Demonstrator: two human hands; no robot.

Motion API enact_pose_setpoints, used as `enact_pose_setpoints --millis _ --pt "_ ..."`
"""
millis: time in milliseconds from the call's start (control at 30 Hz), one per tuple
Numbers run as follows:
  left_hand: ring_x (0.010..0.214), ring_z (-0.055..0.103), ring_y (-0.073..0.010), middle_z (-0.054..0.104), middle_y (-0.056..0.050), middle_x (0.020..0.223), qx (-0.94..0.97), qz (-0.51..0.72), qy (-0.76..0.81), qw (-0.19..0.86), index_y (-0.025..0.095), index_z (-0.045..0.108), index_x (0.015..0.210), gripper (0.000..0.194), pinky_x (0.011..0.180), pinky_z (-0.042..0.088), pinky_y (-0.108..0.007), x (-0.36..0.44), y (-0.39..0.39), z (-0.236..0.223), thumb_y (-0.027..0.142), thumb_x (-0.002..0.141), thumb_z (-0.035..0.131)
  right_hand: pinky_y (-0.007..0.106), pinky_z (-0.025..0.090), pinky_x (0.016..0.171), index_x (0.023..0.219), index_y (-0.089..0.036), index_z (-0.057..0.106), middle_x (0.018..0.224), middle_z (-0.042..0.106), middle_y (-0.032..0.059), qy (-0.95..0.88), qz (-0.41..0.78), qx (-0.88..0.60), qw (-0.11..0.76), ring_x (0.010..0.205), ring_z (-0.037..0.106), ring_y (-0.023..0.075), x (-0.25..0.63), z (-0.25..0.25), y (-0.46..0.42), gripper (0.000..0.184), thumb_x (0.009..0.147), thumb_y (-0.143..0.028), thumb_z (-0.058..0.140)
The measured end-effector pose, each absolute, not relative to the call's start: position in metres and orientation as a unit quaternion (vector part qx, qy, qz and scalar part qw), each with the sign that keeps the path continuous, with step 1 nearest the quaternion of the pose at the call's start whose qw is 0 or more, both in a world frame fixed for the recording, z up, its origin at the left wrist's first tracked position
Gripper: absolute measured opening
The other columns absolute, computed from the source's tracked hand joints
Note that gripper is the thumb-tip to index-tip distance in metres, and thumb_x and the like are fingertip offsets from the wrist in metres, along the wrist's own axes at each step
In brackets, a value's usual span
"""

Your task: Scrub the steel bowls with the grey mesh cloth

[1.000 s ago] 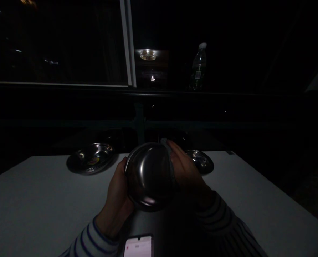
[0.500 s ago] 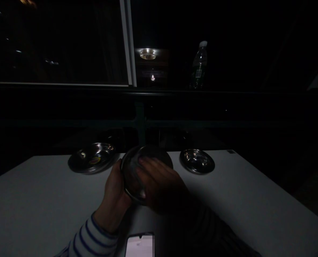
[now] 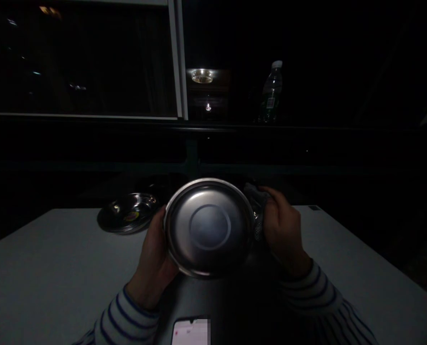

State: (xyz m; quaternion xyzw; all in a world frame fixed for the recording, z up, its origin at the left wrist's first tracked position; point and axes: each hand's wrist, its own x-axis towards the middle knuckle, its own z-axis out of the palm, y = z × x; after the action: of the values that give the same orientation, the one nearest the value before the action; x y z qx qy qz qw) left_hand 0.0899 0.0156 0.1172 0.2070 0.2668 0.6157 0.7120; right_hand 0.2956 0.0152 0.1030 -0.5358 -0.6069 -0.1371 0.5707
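Observation:
I hold a round steel bowl (image 3: pixel 209 228) upright above the table, its underside turned towards me. My left hand (image 3: pixel 155 258) grips its left rim. My right hand (image 3: pixel 281 229) is at its right rim, closed on a small grey cloth (image 3: pixel 254 201) that touches the bowl's edge. Both my sleeves are white with blue stripes. The scene is very dark.
A second steel dish (image 3: pixel 127 218) lies on the white table (image 3: pixel 55 273) at the back left. A lit phone (image 3: pixel 191 331) rests at the near edge. A water bottle (image 3: pixel 271 93) stands on the dark ledge behind, beside a window frame (image 3: pixel 179 62).
The bowl has been tilted up and raised so its underside faces me. My right hand moved from over the bowl to its right rim. The small dish at the back right is now hidden.

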Motion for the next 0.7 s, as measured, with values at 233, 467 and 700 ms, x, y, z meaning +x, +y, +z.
enact_pose_setpoints --millis 233,467,700 --pt "0.065 0.066 -0.0170 0.069 -0.003 0.063 0.224 0.603 0.282 0.712 0.014 0.067 0.074 0.027 0.066 0.053 -0.027 0.089 0.014 0.121 0.026 0.085 0.045 0.033 0.052 0.074 0.104 -0.012 0.060 0.094 0.068 0.0110 -0.608 -0.187 -0.542 0.549 0.086 0.064 0.0209 0.300 0.111 0.009 0.034 0.084 -0.020 0.034" --pt "0.050 0.062 -0.0163 0.068 -0.003 0.060 0.283 0.557 0.429 0.653 0.015 0.066 0.076 0.020 0.048 0.049 -0.026 0.088 0.017 0.113 0.031 0.079 0.055 0.032 0.051 0.075 0.105 -0.012 0.058 0.092 0.067 0.0096 -0.621 -0.221 -0.537 0.526 0.086 0.063 0.0193 0.307 0.119 0.000 0.032 0.085 -0.018 0.035" --pt "0.040 0.049 -0.0128 0.052 -0.001 0.041 0.562 0.449 0.509 0.473 0.016 0.055 0.046 0.045 0.041 0.036 -0.022 0.089 0.015 0.104 0.048 0.078 0.049 0.032 0.051 0.074 0.105 -0.013 0.057 0.094 0.067 0.0102 -0.651 -0.211 -0.567 0.458 0.085 0.063 0.0193 0.314 0.105 -0.009 0.032 0.085 -0.020 0.033"
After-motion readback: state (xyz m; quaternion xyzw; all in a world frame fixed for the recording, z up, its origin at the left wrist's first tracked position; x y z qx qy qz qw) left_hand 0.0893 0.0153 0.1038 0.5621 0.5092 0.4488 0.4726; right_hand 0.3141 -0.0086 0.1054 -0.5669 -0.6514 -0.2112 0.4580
